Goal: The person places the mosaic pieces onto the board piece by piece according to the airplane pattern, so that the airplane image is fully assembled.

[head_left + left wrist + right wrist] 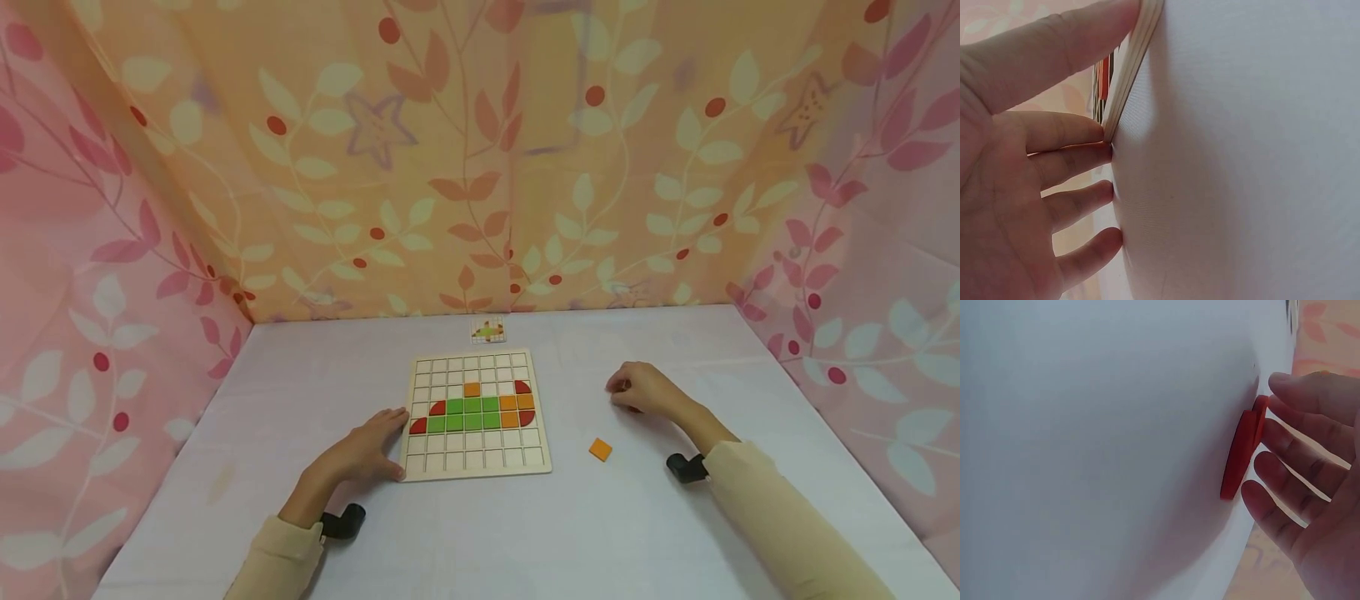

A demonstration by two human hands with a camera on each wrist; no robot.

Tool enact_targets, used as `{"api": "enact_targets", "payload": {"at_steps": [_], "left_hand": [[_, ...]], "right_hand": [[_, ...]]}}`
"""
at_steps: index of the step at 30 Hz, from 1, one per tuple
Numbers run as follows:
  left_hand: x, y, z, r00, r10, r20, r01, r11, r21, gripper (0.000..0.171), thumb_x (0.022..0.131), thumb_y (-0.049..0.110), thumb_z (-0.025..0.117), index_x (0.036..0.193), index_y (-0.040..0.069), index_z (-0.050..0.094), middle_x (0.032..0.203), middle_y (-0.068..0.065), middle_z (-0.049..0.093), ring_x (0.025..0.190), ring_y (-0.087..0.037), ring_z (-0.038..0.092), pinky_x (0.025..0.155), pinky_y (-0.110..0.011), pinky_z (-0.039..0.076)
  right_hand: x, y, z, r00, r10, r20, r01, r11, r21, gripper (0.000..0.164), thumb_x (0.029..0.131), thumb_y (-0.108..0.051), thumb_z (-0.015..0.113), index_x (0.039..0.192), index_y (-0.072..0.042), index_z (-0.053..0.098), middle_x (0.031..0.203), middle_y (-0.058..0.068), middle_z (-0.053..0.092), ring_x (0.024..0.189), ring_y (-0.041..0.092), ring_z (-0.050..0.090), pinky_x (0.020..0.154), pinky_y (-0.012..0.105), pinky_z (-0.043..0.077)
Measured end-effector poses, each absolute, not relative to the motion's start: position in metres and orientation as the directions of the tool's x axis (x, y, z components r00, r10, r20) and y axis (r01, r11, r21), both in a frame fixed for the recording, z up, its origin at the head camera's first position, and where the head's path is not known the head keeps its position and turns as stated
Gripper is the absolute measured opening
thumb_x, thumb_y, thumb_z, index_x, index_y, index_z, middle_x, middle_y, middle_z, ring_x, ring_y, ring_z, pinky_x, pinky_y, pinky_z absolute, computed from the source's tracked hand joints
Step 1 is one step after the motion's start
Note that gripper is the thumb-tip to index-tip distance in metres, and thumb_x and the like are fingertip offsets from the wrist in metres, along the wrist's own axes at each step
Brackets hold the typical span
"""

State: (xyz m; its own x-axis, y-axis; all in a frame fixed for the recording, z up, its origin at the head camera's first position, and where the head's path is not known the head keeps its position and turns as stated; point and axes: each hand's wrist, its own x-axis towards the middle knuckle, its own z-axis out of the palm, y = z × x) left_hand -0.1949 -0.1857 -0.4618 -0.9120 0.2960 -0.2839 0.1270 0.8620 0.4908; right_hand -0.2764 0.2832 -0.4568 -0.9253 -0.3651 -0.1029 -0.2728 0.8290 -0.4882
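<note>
My left hand (363, 450) rests against the left side of a wooden grid board (435, 462), its thumb by the near left corner. In the left wrist view the thumb and fingertips touch the board's edge. Green square tiles (472, 406), orange square tiles (509, 419) and red rounded pieces (522, 387) lie on the grid. To the right of the board, my right hand (645, 387) is low over the table with loosely bent fingers. Just by its fingertips, two red pieces (1239, 456) lie on the cloth; the hand hides them in the head view.
A loose orange square tile (600, 449) lies between the board and my right forearm. Behind the board is a small picture card (488, 331) with a coloured grid pattern. Patterned curtains (465, 167) surround the white-covered table on the back and sides.
</note>
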Motion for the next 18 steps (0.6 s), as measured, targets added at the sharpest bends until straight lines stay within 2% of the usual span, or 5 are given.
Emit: {"api": "enact_targets", "payload": {"at_steps": [6, 12, 18], "left_hand": [[-0.195, -0.185, -0.462, -0.913, 0.292, -0.285, 0.124, 0.864, 0.489, 0.094, 0.07, 0.018, 0.086, 0.15, 0.005, 0.037, 0.158, -0.013, 0.033, 0.149, -0.038, 0.022, 0.115, -0.064, 0.023], [-0.194, -0.186, -0.461, -0.914, 0.292, -0.283, 0.128, 0.867, 0.481, 0.094, 0.07, 0.018, 0.086, 0.15, 0.005, 0.037, 0.158, -0.013, 0.033, 0.149, -0.038, 0.022, 0.115, -0.063, 0.023], [-0.193, -0.185, -0.461, -0.914, 0.293, -0.281, 0.129, 0.866, 0.483, 0.094, 0.07, 0.018, 0.086, 0.15, 0.005, 0.037, 0.158, -0.014, 0.033, 0.149, -0.039, 0.021, 0.116, -0.063, 0.022]], "right_hand": [[-0.273, 0.297, -0.457, -0.939, -0.319, -0.13, -0.226, 0.855, -0.467, 0.021, 0.083, -0.014, 0.073, 0.1, -0.002, 0.073, 0.094, 0.009, 0.065, 0.086, 0.021, 0.057, 0.078, 0.036, 0.052], [-0.274, 0.305, -0.459, -0.95, -0.273, -0.152, -0.172, 0.864, -0.474, 0.027, 0.083, -0.016, 0.072, 0.104, 0.0, 0.072, 0.097, 0.012, 0.065, 0.088, 0.024, 0.058, 0.076, 0.035, 0.054], [-0.276, 0.301, -0.461, -0.958, -0.247, -0.148, -0.149, 0.866, -0.478, 0.025, 0.082, -0.015, 0.073, 0.102, 0.001, 0.072, 0.097, 0.014, 0.066, 0.088, 0.025, 0.059, 0.076, 0.037, 0.056]]}}
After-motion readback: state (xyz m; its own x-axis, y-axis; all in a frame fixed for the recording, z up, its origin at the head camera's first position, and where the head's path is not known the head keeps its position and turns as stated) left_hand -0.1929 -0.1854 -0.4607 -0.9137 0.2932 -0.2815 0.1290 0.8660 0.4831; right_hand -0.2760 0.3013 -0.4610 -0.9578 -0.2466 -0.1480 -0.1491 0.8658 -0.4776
